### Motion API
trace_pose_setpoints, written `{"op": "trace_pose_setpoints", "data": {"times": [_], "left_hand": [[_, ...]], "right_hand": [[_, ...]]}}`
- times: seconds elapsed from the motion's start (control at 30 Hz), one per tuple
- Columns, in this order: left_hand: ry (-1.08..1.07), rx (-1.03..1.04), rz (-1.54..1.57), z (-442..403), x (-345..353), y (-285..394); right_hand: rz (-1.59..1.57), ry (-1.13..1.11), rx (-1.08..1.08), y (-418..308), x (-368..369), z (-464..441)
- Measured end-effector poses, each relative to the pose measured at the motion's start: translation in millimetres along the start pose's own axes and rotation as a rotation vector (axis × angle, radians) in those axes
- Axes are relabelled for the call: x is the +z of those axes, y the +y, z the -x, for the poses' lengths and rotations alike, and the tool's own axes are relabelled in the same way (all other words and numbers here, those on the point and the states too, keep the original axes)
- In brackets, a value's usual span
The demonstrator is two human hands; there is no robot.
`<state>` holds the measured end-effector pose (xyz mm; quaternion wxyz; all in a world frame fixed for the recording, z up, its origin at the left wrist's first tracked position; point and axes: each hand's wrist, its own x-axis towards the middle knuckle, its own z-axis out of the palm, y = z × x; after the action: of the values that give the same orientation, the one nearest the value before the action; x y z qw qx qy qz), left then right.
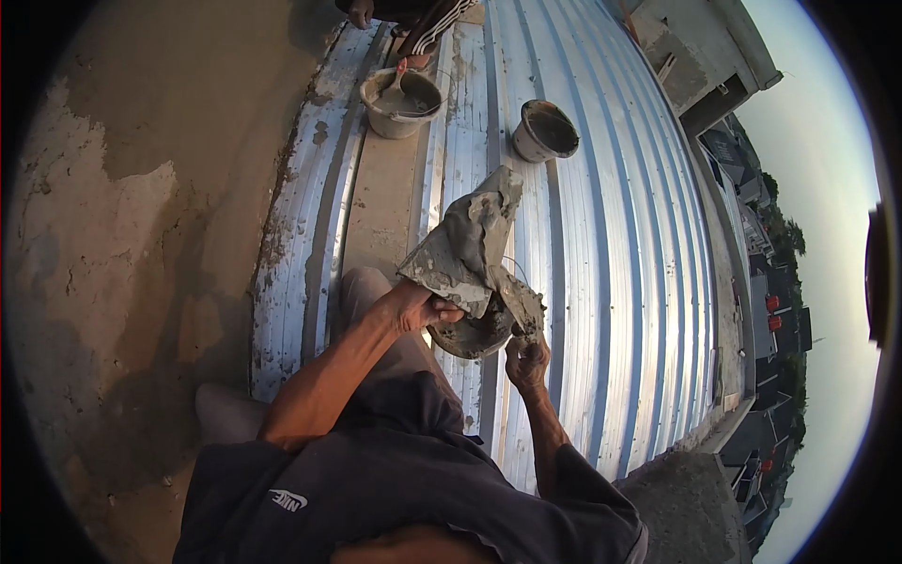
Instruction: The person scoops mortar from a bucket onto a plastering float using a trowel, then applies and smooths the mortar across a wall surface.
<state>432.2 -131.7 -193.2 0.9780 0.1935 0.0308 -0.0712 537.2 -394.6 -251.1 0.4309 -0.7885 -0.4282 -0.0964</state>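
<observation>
My left hand (420, 308) grips the near edge of a flat, mortar-smeared board (437, 266), its thumb on top. A thick heap of wet grey mortar (474, 224) lies on this board. My right hand (528, 365) is closed round a trowel, its handle mostly hidden in the fist. The mortar-coated trowel blade (520, 301) points up and touches, or nearly touches, the board's right side. Below both hands stands a mortar bucket (467, 340), partly covered by the board and my left hand.
Ahead on the ribbed metal sheeting (620, 244) stand a bucket (399, 120) with a tool in it and a smaller bucket (540, 139). Another person's hand (361, 12) shows at the top. A partly plastered wall (132, 216) rises on the left; rooftops lie beyond the right edge.
</observation>
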Motion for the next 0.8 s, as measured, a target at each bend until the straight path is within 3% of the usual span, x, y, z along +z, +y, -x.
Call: {"op": "trace_pose_setpoints", "data": {"times": [0.13, 0.33, 0.37, 0.47, 0.53, 0.57, 0.6, 0.7, 0.73, 0.8], "left_hand": [[-0.006, 0.064, 0.035, 0.3, -15.9, 10.6], [0.187, 0.114, -0.077, 28.2, -18.3, 20.3], [0.095, 0.124, 0.000, 31.2, -31.8, 16.6], [0.215, 0.202, -0.082, 58.2, -35.5, 17.7], [0.328, 0.152, -0.163, 73.5, -38.2, 17.9], [0.206, 0.201, -0.119, 81.5, -52.7, 17.6], [0.221, 0.208, -0.119, 88.7, -67.7, 16.7], [0.181, 0.279, -0.045, 124.2, -80.2, 12.2], [0.161, 0.307, -0.024, 133.8, -83.2, 14.3], [0.127, 0.364, 0.019, 153.1, -89.8, 17.0]], "right_hand": [[0.161, -0.197, 0.210, -1.1, -33.2, 21.6], [0.171, -0.478, 0.524, -14.3, -35.5, -16.9], [0.323, -0.565, 0.477, -12.4, -31.5, -28.3], [0.528, -0.479, 0.285, 11.8, -8.2, -46.0], [0.720, -0.650, 0.291, 42.5, 15.2, -57.1], [0.759, -0.660, 0.208, 55.1, 28.8, -58.8], [0.747, -0.669, 0.200, 68.8, 41.8, -61.7], [0.430, -0.985, 0.726, 73.8, 70.5, -59.2], [0.429, -0.996, 0.723, 74.0, 73.7, -56.7], [0.880, -0.688, 0.200, 49.5, 76.5, -54.2]]}}
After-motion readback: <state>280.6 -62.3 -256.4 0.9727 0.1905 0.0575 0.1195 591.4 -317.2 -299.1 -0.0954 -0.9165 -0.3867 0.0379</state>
